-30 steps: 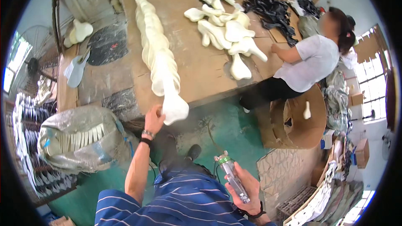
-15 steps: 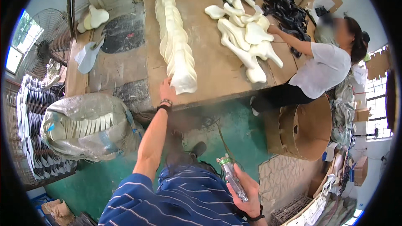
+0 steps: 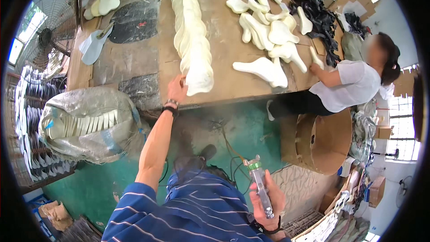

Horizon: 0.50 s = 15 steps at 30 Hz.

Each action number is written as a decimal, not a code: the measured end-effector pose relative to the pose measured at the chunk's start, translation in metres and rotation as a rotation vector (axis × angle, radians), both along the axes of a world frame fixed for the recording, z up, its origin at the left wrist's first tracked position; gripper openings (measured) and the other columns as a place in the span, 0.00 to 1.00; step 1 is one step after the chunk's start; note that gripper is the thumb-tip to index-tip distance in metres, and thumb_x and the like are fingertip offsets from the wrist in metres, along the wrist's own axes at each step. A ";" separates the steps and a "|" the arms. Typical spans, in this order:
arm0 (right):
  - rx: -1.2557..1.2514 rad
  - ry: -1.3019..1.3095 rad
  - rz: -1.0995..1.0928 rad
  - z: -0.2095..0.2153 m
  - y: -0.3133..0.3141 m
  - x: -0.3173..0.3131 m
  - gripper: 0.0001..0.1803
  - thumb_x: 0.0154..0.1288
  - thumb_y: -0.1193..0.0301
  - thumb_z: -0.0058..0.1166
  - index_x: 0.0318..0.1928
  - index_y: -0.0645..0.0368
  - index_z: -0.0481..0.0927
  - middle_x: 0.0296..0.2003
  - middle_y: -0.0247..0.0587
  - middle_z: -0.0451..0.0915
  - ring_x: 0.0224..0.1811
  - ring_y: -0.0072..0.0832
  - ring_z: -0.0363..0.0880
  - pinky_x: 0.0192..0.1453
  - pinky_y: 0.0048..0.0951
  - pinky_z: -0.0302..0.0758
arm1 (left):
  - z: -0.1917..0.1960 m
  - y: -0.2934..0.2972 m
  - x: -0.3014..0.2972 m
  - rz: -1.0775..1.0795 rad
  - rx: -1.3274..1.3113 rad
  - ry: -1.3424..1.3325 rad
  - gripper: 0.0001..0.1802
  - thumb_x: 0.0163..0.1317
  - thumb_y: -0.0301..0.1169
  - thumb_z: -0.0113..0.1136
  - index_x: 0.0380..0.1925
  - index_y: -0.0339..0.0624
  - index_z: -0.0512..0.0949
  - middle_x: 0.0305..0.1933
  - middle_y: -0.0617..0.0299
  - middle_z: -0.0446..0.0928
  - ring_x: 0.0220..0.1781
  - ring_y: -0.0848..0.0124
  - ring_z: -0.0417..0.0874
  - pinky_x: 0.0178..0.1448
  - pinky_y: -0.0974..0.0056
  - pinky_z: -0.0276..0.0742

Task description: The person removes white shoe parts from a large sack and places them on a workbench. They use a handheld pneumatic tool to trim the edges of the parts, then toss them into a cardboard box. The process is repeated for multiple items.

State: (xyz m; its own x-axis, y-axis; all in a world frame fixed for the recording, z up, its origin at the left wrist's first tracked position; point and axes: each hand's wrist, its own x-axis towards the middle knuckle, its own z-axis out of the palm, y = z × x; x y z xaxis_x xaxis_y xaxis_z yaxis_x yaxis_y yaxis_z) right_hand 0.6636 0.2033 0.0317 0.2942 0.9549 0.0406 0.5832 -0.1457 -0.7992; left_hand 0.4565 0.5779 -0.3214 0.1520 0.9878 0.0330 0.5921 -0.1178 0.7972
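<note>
A long row of cream saddle-shaped foam pads, nested one against another, lies lengthwise on the cardboard-covered table. My left hand reaches to its near end, fingers extended and touching the left edge of the nearest pad. Low over the floor, my right hand is closed around a silver cylindrical hand tool with a green collar. Its exact kind is unclear. Farther right on the table is a loose heap of similar cream pads, with one pad lying nearer the front edge.
At the table's right, a co-worker holds a slim cream piece beside black sheet material. A bulging sack of pads stands left; a round cardboard bin stands right. Cords or hoses trail across the floor.
The view has shifted slightly. The co-worker's hand has drawn back from the heap, and one pad now lies apart near the front edge. My left hand stays at the row's end.
</note>
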 end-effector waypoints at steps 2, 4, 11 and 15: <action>0.035 0.031 -0.005 -0.007 0.000 0.005 0.31 0.67 0.73 0.66 0.68 0.71 0.74 0.38 0.46 0.86 0.37 0.31 0.86 0.43 0.33 0.80 | 0.013 -0.031 0.016 -0.018 -0.122 -0.033 0.25 0.55 0.28 0.69 0.56 0.43 0.81 0.41 0.51 0.85 0.46 0.59 0.86 0.52 0.54 0.82; 0.024 -0.006 0.023 -0.009 0.003 0.011 0.32 0.67 0.73 0.66 0.69 0.70 0.73 0.38 0.45 0.86 0.38 0.32 0.87 0.44 0.33 0.81 | 0.038 -0.048 0.039 -0.017 -0.207 -0.159 0.28 0.57 0.30 0.70 0.61 0.43 0.80 0.44 0.53 0.87 0.50 0.65 0.87 0.55 0.57 0.82; -0.141 0.042 0.083 0.003 0.014 0.003 0.33 0.61 0.80 0.68 0.68 0.66 0.76 0.45 0.53 0.86 0.43 0.43 0.88 0.48 0.35 0.82 | 0.091 0.008 0.083 0.155 0.183 -0.336 0.33 0.56 0.25 0.69 0.65 0.43 0.76 0.58 0.45 0.79 0.62 0.50 0.80 0.68 0.53 0.76; -0.137 0.047 0.098 -0.002 0.015 0.001 0.33 0.61 0.80 0.68 0.68 0.66 0.76 0.45 0.53 0.86 0.42 0.43 0.87 0.48 0.35 0.81 | 0.021 0.040 0.046 0.188 0.002 0.133 0.29 0.54 0.21 0.66 0.60 0.44 0.78 0.52 0.47 0.80 0.57 0.47 0.80 0.63 0.50 0.77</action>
State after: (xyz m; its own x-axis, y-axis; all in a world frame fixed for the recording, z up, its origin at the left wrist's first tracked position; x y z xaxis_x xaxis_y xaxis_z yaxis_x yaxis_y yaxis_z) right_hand 0.6649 0.2185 0.0294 0.1978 0.9747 -0.1040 0.5621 -0.1997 -0.8026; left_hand 0.5023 0.6182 -0.3003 -0.0315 0.9991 0.0268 0.7034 0.0031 0.7108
